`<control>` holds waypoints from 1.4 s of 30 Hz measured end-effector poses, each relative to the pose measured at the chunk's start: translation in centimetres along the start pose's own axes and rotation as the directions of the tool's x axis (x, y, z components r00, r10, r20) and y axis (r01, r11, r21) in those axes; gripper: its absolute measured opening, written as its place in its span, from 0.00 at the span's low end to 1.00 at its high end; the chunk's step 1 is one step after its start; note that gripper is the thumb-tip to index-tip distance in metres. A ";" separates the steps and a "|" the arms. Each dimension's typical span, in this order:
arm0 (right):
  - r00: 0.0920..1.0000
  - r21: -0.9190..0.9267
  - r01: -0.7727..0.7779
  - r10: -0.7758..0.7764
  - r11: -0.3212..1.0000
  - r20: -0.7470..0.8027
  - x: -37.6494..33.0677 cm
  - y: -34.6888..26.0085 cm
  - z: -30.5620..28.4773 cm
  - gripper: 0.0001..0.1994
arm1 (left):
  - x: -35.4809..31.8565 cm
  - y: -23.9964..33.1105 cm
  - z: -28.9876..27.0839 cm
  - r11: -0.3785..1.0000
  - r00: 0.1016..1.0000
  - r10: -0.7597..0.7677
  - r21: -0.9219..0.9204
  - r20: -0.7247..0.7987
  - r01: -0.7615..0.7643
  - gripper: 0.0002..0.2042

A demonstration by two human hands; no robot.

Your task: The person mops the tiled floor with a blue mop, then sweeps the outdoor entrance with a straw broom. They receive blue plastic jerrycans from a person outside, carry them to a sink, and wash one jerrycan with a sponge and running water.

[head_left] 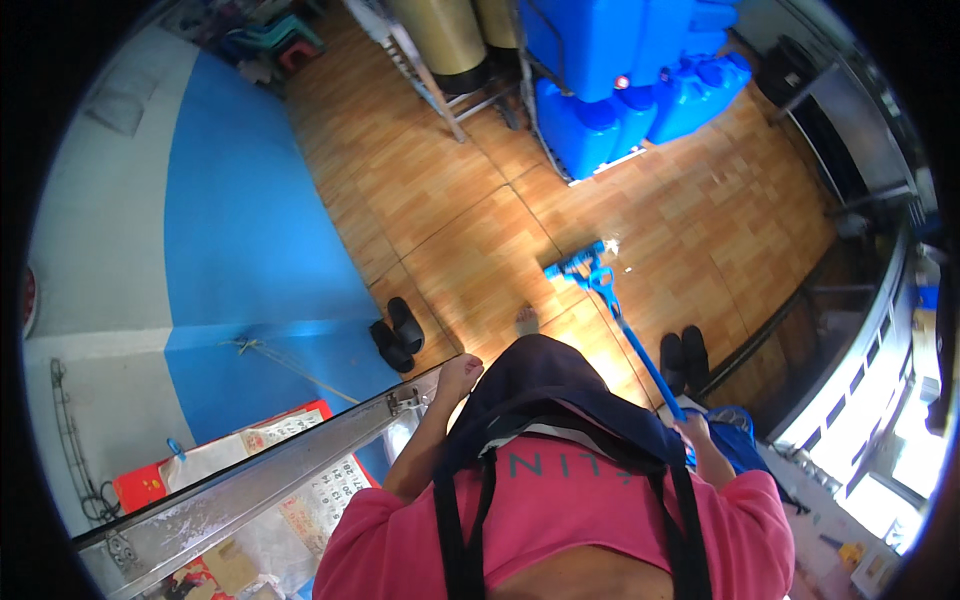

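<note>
My right hand (692, 430) is closed round the long blue handle of a mop (640, 345), close to the handle's near end. The mop's blue head (577, 262) lies on the wood-patterned tile floor (480, 235) ahead of me, with small whitish bits or a wet glint beside it. On the other side, my left hand (460, 375) is curled into a loose fist beside my dark apron (530, 380), near a metal door frame (260, 490). I make out nothing in its fingers. One bare foot (527, 320) shows past the apron.
Black slippers (397, 335) lie by the blue-and-white wall (250, 200), and another dark pair (684, 360) right of the mop handle. Stacked blue jugs (600, 120) stand on a rack ahead, next to a tan tank (440, 45). A glass-sided counter (850, 340) lines the right.
</note>
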State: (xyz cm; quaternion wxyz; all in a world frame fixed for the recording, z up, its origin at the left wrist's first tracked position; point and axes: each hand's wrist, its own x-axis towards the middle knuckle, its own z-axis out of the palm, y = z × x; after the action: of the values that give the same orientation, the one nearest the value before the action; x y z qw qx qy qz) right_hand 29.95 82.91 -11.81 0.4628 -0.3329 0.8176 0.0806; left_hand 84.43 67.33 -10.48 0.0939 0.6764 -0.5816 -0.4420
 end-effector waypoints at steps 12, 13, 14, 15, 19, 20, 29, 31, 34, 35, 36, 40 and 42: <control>0.978 0.437 0.023 0.069 0.899 -0.195 -2.4 0.3 5.5 0.15 | -0.6 1.9 0.8 0.988 0.994 0.100 0.117 0.034 -0.104 0.12; 0.979 0.451 -0.128 0.184 0.884 -0.083 -0.5 -2.1 4.4 0.15 | -0.6 2.2 0.5 0.982 0.991 0.131 0.131 0.028 -0.134 0.12; 0.981 0.407 -0.140 0.181 0.902 -0.063 1.5 -4.8 3.3 0.17 | -0.6 2.7 0.2 0.978 0.988 0.152 0.144 0.023 -0.154 0.12; 0.977 0.441 -0.059 0.143 0.896 -0.161 3.4 -7.4 2.3 0.19 | -0.6 3.1 -0.1 0.974 0.985 0.168 0.149 0.025 -0.170 0.12; 0.992 0.450 0.007 0.049 0.893 -0.113 10.7 -16.1 -1.6 0.17 | -0.1 5.2 -0.4 0.969 0.984 0.167 0.173 0.060 -0.175 0.12; 0.996 0.444 0.030 0.009 0.896 -0.084 12.0 -17.0 -2.0 0.17 | 0.1 5.8 -0.2 0.972 0.986 0.145 0.172 0.084 -0.158 0.12; 0.984 0.366 0.168 -0.136 0.915 -0.111 -1.2 6.3 13.6 0.23 | 2.2 9.5 3.4 0.907 0.924 0.267 0.254 0.274 -0.337 0.12; 0.876 0.188 0.368 -0.271 0.911 -0.398 -9.1 13.3 18.0 0.20 | 2.3 10.2 4.3 0.889 0.900 0.291 0.256 0.324 -0.379 0.12; 0.973 0.443 -0.113 0.189 0.889 -0.131 -17.8 18.9 21.2 0.19 | 2.4 11.3 5.1 0.855 0.878 0.297 0.305 0.375 -0.420 0.11; 0.939 0.506 -0.284 0.342 0.814 -0.023 -20.0 19.5 21.8 0.19 | 2.5 11.6 5.3 0.840 0.870 0.293 0.327 0.397 -0.432 0.11; 0.912 0.534 -0.357 0.409 0.766 0.023 -20.9 19.5 21.9 0.18 | 2.7 11.9 5.4 0.847 0.872 0.281 0.323 0.401 -0.421 0.11; 0.839 0.604 -0.480 0.533 0.636 0.105 -23.5 17.1 22.3 0.17 | 3.9 12.3 5.1 0.869 0.882 0.252 0.307 0.398 -0.387 0.11; 0.837 0.628 -0.473 0.537 0.618 0.104 -22.4 14.9 22.0 0.16 | 4.9 12.3 4.6 0.859 0.881 0.264 0.320 0.392 -0.400 0.11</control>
State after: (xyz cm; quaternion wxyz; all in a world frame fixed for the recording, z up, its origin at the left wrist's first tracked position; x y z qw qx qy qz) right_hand 44.01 114.52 -8.62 0.4659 0.0820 0.8767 -0.0869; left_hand 72.17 61.03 -7.69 -0.0676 0.4838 -0.7747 -0.4015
